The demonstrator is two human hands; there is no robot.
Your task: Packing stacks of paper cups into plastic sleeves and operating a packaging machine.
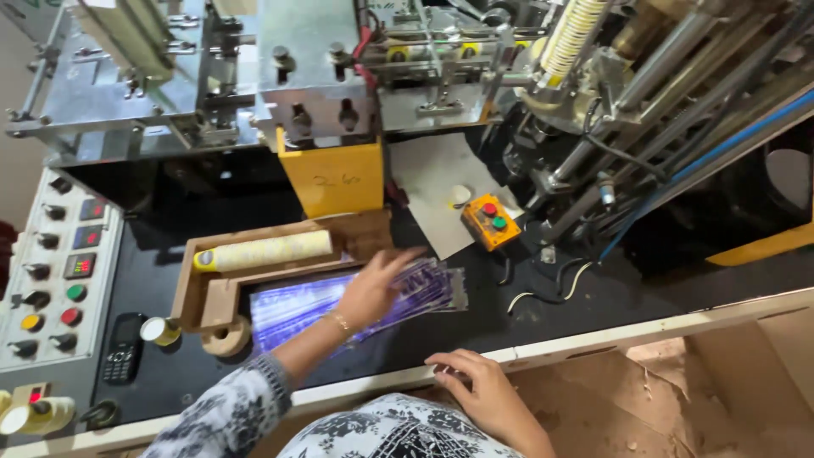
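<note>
A fanned stack of purple printed sheets (292, 309) in clear wrap lies on the black machine bed, in front of a wooden holder (193, 288). My left hand (373, 287) reaches forward and lies flat on the right part of this stack, fingers spread and slightly blurred. It wears a thin bracelet and a patterned sleeve. My right hand (476, 386) rests on the pale front edge of the bed (593, 335), with its fingertips on the rim and nothing in it. A long cream roll with a yellow end (263, 250) lies in the wooden holder.
A grey control panel (51, 280) with knobs and coloured buttons is at left, with a black phone (123, 346) and a small yellow-rimmed cup (159, 331) beside it. An orange button box (490, 222) sits mid-bed. Metal machinery fills the back and right. A brown cardboard box (695, 390) is lower right.
</note>
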